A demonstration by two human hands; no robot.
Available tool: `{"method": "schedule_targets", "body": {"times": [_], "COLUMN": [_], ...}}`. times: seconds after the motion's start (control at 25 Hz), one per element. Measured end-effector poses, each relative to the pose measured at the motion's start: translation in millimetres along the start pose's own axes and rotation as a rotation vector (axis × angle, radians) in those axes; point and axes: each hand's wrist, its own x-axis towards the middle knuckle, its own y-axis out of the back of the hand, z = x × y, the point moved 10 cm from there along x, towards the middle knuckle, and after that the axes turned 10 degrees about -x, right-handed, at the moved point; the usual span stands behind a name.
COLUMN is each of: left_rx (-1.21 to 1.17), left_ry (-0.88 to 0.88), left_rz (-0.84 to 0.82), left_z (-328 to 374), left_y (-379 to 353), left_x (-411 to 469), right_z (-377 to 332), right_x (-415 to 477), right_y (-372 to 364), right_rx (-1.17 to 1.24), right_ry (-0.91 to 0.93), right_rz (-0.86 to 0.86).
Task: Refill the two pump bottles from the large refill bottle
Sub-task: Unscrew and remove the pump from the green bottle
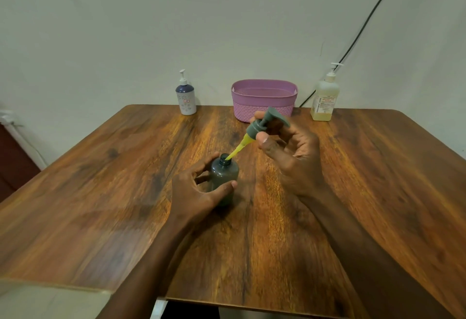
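A small dark grey bottle point(225, 175) stands upright at the table's middle with its neck open. My left hand point(196, 191) wraps around its lower body. My right hand point(290, 152) holds the grey pump head point(264, 123) tilted above and to the right of the bottle. The pump's yellow-coated tube point(238, 149) slants down, its tip inside the bottle's neck. A white and blue pump bottle point(186, 96) stands at the back left. The large refill bottle point(325, 96), with pale yellow liquid low in it and a white pump, stands at the back right.
A purple woven basket point(263, 99) sits at the back centre of the wooden table point(100, 192), against the wall. A black cable point(365, 23) runs down the wall behind the refill bottle. The table's front edge is close to me.
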Motion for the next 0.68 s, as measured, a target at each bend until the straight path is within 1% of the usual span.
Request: {"method": "schedule_targets", "body": {"times": [0.16,0.44,0.56,0.68], "left_rx": [0.001,0.006,0.004,-0.010], "left_ry": [0.042,0.087,0.092,0.122], "left_rz": [0.000,0.049,0.020,-0.014], "left_z": [-8,-17,-18,-21], "left_y": [15,29,30,33], "left_x": [-1,-3,-3,-3], "right_z": [-10,-15,-5,10], "right_x": [-1,-3,-6,-17], "right_y": [1,-1,-3,-17], "right_rx": [0.034,0.021,-0.144,-0.346], "right_ry": [0.059,0.085,0.104,0.230], "right_rz": [0.025,0.035,-0.038,-0.187]}}
